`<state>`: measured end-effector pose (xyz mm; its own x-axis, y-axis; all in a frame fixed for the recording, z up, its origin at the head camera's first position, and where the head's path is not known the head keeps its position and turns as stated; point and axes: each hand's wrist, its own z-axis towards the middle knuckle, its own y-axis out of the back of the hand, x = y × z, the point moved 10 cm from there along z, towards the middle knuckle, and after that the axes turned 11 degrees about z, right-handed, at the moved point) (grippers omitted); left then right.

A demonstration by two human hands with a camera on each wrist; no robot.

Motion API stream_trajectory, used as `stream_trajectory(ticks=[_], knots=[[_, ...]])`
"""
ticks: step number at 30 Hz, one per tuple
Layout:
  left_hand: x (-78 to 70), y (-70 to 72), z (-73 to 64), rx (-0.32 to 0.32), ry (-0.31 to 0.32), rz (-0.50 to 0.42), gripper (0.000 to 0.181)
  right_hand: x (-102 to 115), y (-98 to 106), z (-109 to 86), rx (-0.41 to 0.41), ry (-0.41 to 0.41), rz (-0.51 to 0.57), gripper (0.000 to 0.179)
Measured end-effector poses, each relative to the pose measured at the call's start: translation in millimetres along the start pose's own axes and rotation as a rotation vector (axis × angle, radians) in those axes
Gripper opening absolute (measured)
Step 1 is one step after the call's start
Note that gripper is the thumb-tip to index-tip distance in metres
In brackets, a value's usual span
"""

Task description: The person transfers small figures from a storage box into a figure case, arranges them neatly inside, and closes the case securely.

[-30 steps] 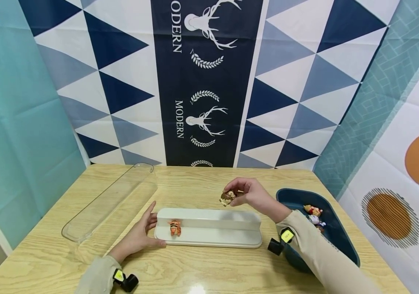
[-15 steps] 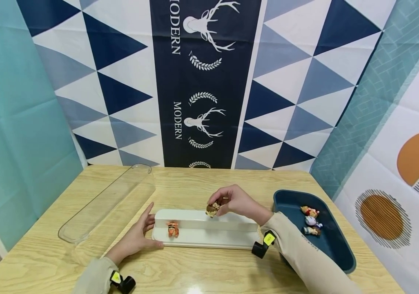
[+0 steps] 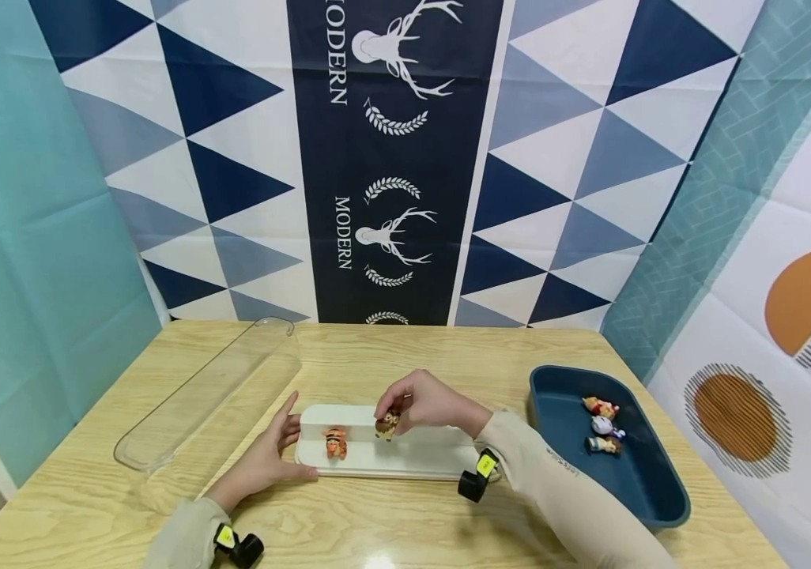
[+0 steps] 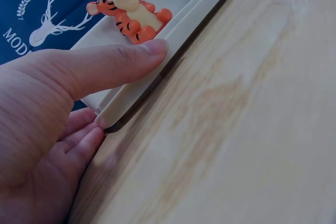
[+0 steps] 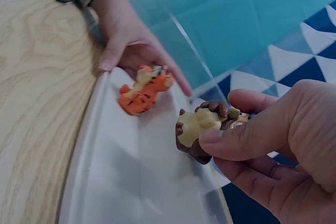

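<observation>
My right hand (image 3: pixel 430 401) pinches a small brown and cream owl figurine (image 3: pixel 386 425) between thumb and fingers, over the middle-left part of a long white stepped display stand (image 3: pixel 416 458). In the right wrist view, the owl's cream underside (image 5: pixel 199 127) faces the camera. An orange tiger figurine (image 3: pixel 336 444) sits on the stand's lower step near its left end. My left hand (image 3: pixel 270 454) holds that end, its thumb (image 4: pixel 121 65) along the front edge and other fingers at the side. The index finger stretches out straight.
A clear plastic cover (image 3: pixel 213 403) lies on the wooden table (image 3: pixel 348 521) to the left. On the right, a dark blue bin (image 3: pixel 650 474) contains three figurines (image 3: pixel 603 427). A patterned cloth (image 3: pixel 391 158) hangs behind the table.
My right hand has carried the owl figurine leftward and lower, from beyond the stand's right half to over its middle-left. My left hand keeps its place at the stand's end.
</observation>
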<state>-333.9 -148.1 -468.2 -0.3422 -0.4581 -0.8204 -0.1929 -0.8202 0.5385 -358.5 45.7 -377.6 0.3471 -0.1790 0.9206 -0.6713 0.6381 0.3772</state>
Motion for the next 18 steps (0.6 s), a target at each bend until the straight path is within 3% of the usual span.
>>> stream_trajectory(ticks=[9, 18], knots=[[-0.2, -2.7, 0.6, 0.007, 0.003, -0.003, 0.129, 8, -24, 6.5, 0.061, 0.077, -0.175, 0.033], [1.2, -2.8, -0.7, 0.001, 0.006, 0.003, 0.128, 34, -50, -3.0, 0.11, 0.369, -0.585, 0.034]])
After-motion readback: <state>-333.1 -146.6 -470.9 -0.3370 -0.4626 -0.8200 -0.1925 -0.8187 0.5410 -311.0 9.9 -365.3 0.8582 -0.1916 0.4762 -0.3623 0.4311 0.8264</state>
